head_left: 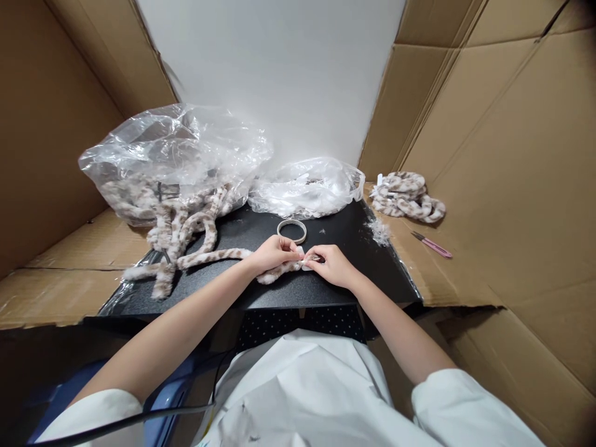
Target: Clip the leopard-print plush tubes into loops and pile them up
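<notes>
Shows a plain pale wall [279, 62] behind, flanked by creased brown cardboard panels [521, 155]; includes a black tabletop [344, 223] between cardboard sheets [69, 279].

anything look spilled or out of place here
Yes, mildly: a loose clump of pale fluff lies at the right edge of the black tabletop, looking shed rather than part of any piece. At left, furry strips trail from the plastic bag in a tangle.

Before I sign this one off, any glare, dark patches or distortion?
Head view: glare streaks the larger plastic bag; head view: the top right corner is dark, edges look stretched; head view: detail between left hand and right hand is too small to tell.
</notes>
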Tool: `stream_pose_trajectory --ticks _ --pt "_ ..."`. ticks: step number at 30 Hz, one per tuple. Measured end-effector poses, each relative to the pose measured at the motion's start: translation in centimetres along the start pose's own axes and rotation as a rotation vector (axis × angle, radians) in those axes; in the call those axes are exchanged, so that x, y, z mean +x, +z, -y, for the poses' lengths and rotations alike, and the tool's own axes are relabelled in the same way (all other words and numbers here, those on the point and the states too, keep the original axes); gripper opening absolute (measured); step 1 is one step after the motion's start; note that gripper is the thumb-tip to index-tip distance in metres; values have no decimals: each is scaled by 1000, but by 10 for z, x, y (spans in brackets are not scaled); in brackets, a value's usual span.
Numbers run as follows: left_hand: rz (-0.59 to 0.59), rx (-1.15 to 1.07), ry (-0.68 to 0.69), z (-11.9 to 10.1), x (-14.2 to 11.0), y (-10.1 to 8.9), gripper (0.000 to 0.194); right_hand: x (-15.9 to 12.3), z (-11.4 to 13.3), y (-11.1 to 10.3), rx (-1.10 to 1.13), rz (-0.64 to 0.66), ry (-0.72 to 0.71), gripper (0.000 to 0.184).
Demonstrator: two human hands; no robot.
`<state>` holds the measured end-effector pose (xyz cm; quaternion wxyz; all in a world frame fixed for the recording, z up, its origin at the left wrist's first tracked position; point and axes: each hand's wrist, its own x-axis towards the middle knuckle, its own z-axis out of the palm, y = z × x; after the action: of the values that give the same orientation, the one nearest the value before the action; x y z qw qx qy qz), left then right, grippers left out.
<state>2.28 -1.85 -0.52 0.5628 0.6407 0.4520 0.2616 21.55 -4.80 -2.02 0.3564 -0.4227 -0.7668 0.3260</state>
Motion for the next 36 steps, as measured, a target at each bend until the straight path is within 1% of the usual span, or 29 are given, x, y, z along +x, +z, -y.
stream_pose_trajectory --ticks 3,6,11,15,19,21,25,28,33,36 --pt "-11 14 37 1 0 0 32 3 0 1 27 0 77 8" --pt "-3 33 48 0 -1 -1 34 5 -2 1 51 -29 112 10" --pt "24 62 80 -3 -2 -1 35 6 -5 1 96 -56 143 14" --pt "56 62 52 -4 -5 0 37 7 -7 2 125 -67 163 14" --pt "14 25 51 -3 -4 2 37 8 -10 2 285 -29 189 17" --pt "-1 2 56 -1 -2 2 35 7 -11 1 332 -30 194 19" --pt "19 7 77 1 -1 4 29 6 -12 0 273 -78 188 17" --pt "-7 129 146 -1 -6 7 24 6 -11 1 318 -93 227 16" --pt "-176 547 414 -4 -17 16 13 6 -6 0 552 -66 335 19" --pt "-227 681 488 0 -20 21 13 6 -1 -2 611 -71 414 15"
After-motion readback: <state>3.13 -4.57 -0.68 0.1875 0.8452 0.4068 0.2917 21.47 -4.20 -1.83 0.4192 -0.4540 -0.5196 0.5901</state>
